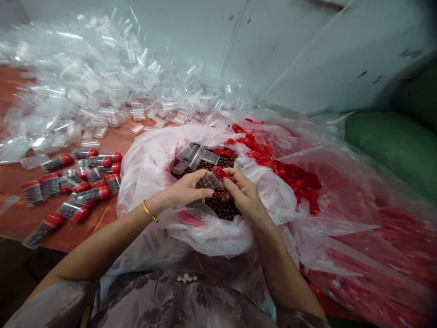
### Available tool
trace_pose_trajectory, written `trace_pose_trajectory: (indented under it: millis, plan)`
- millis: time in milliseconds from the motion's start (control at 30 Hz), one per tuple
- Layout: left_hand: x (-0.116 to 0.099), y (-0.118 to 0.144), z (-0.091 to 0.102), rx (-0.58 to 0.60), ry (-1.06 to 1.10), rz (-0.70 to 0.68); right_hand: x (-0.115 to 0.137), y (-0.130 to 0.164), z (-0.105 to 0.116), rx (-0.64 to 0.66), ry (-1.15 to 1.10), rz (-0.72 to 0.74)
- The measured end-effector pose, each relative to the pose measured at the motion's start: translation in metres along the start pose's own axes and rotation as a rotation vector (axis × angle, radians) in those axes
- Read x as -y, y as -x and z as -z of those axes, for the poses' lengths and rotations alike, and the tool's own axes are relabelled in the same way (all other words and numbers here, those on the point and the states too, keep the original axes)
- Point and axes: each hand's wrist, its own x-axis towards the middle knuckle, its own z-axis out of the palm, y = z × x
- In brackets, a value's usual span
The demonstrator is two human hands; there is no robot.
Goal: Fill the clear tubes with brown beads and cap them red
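Over an open white plastic bag (146, 150) of small dark brown balls (218, 205), my two hands work close together. My left hand (189, 187) grips a clear flat plastic container (207, 181) with dark balls inside it. In the fingers of my right hand (243, 189) is a red cap (219, 172), held against the container's open end; whether it is seated I cannot tell. Several clear containers (197, 157) and a red cap (223, 151) lie on the balls just beyond my hands.
Filled containers with red caps (90, 195) lie on the reddish table (118, 136) at left. A large heap of clear containers (82, 77) spreads behind them. On the right, a transparent bag (341, 237) holds red caps (297, 180), beside a green object (392, 146). A pale wall (290, 50) stands behind.
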Motion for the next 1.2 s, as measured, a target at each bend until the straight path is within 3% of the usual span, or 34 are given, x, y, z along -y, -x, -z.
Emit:
trace_pose_trajectory:
  millis: [233, 367, 733, 900, 1067, 1200]
  plan:
    - [-0.001, 0.001, -0.001, -0.026, -0.028, -0.011, 0.0, 0.003, -0.005, -0.178, 0.483, 0.402]
    - [-0.003, 0.001, -0.001, -0.077, -0.004, -0.045, -0.001, 0.004, -0.009, -0.207, 0.664, 0.609]
    - [-0.004, 0.003, -0.002, -0.131, -0.116, 0.021, -0.008, 0.007, -0.007, -0.174, 0.808, 0.872]
    - [-0.01, 0.004, -0.006, -0.149, -0.244, -0.079, 0.004, 0.015, -0.001, -0.13, 0.618, 0.763]
    - [-0.016, 0.006, -0.01, -0.045, -0.657, -0.051, 0.009, -0.002, -0.015, -0.295, 0.255, 0.444]
    - [-0.014, 0.008, -0.014, -0.119, -0.903, -0.093, 0.008, -0.023, -0.035, -0.109, -0.093, 0.106]
